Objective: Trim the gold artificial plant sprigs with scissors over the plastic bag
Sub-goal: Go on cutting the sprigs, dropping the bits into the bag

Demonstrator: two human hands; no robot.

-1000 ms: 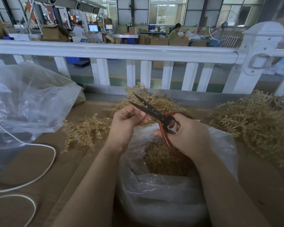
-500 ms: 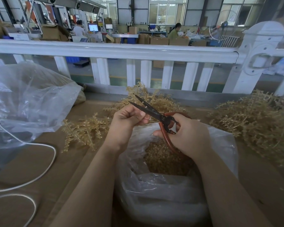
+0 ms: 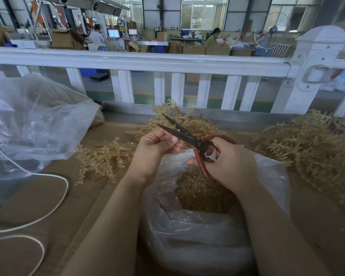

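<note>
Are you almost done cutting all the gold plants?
Not yet. Done: gold bits already fill the plastic bag. In hand: the right hand holds the scissors, blades open, next to the curled left hand; what it pinches is hidden. Left: a big pile of sprigs on the right and more sprigs on the left.

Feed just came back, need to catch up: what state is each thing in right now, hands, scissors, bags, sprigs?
left hand: curled, pinching something small at the blades; the piece itself is too hidden to name
right hand: grips the scissor handles
scissors: blades apart, pointing up-left
plastic bag: mouth open under the hands, gold trimmings inside
gold sprigs: loose piles on the table
second plastic bag: slumped at left
</note>
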